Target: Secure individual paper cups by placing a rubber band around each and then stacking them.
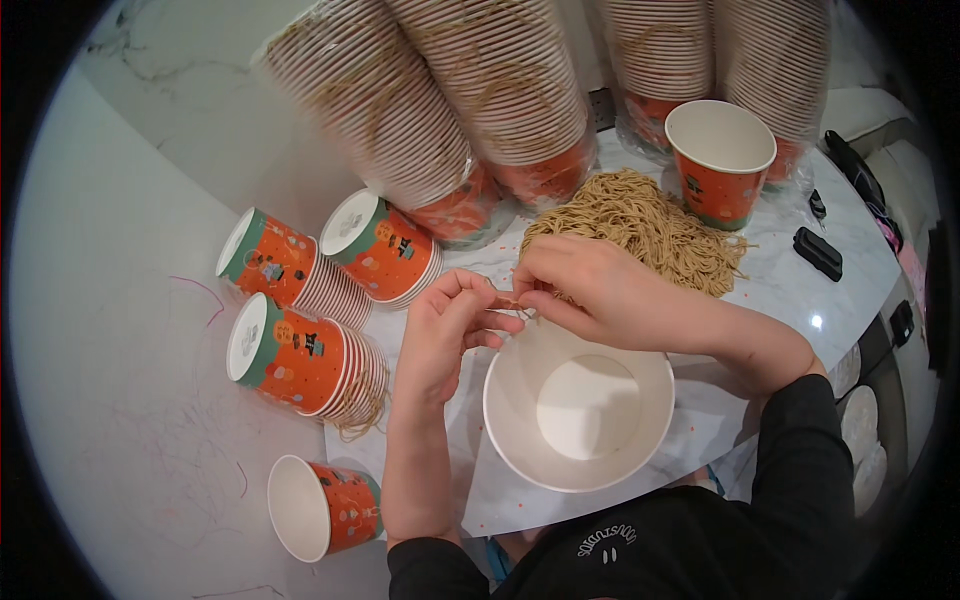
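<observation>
A large white-lined paper bucket (578, 470) stands with its mouth toward me at the near middle of the table. Over its far left rim, my left hand (447, 325) and my right hand (590, 287) meet at the fingertips. Between them shows a short bit of thin tan cord (516, 304), pinched from both sides; most of it is hidden by fingers. The left hand's lower fingers are loosely bent. Just beyond the right hand lies a heap of tan cord (640, 215).
Stacks of orange paper buckets in clear plastic (375, 110) stand at the back. One orange bucket (722, 165) sits upright back right, near a black case (818, 253). Nested buckets (300, 350) lie on their sides at left, and a single bucket (345, 505) lies near left.
</observation>
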### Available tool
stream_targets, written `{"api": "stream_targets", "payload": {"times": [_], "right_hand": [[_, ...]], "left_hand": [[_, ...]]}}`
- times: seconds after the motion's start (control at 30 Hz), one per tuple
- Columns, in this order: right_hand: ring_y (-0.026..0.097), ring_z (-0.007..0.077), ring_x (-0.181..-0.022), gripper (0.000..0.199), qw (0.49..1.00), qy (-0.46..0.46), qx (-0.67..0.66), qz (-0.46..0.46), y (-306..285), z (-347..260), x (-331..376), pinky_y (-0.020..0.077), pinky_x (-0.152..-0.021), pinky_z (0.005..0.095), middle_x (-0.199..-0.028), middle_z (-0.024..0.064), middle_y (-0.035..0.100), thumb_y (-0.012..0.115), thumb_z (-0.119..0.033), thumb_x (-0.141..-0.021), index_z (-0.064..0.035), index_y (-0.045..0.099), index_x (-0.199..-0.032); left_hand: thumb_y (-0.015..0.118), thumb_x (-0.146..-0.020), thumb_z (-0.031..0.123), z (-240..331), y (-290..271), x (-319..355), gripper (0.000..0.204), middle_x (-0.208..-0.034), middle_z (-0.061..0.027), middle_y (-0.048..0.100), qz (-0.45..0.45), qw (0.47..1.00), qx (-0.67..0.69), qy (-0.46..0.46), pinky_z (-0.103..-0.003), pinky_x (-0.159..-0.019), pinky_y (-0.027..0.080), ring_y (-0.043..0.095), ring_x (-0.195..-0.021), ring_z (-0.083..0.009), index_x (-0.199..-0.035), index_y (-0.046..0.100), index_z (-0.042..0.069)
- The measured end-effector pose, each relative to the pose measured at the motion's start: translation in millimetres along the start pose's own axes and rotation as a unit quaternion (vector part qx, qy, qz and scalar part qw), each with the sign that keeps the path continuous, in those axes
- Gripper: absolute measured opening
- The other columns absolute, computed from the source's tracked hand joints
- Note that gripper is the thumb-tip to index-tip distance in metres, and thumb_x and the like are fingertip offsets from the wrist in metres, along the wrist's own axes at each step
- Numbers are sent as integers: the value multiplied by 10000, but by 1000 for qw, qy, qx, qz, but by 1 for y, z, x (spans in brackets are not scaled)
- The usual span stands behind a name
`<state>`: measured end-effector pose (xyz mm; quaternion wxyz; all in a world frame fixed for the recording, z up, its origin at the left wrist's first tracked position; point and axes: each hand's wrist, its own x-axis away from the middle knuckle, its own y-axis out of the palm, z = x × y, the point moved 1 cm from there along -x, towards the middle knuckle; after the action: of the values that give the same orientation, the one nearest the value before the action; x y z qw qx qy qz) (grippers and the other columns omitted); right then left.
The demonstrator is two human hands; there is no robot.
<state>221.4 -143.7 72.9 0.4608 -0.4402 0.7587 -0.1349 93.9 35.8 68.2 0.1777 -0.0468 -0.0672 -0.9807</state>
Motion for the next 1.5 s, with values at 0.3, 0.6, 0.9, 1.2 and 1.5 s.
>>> {"api": "stream_targets", "payload": {"times": [0.3,0.6,0.9,1.2,1.5], "right_hand": [[668,262,-862,216,996,22,-70,-47,-4,0,-3,537,-761,360,-918,113,644,765,-137,-869,6,653,-986],[679,244,-851,284,995,25,-71,-60,-5,0,-2,546,-764,348,-911,100,658,823,-167,-814,2,664,-977],[657,325,-841,319,999,-15,-44,-4,2,-1,0,515,-742,419,-882,135,645,825,-205,-781,-5,625,-929],[669,122,-859,155,978,120,-164,-41,-4,1,-5,537,-770,273,-919,60,691,737,-77,-886,12,657,-984],[656,75,-889,130,887,199,-416,-2,0,11,-7,532,-790,236,-951,20,686,673,-76,-973,1,634,-1070]], "left_hand": [[720,-937,43,-2,-7,-1,180,-860,-90,751,-42,999,16,8,-209,-632,581,734,-765,-129,-1078,610,22],[739,-881,42,-3,-7,-1,253,-865,-40,759,-73,997,-23,-5,-192,-629,480,686,-741,-67,-1107,627,50],[714,-886,57,-7,-6,-5,150,-924,-42,761,-85,996,-25,-16,-188,-650,469,667,-780,-51,-1031,674,60],[727,-905,82,-6,-10,-3,96,-929,-42,757,-55,998,-16,-12,-191,-683,476,677,-798,-69,-982,670,74],[667,-951,48,-17,3,-10,142,-1149,-126,729,-20,983,167,69,-298,-875,576,706,-1030,-186,-1087,634,67]]}}
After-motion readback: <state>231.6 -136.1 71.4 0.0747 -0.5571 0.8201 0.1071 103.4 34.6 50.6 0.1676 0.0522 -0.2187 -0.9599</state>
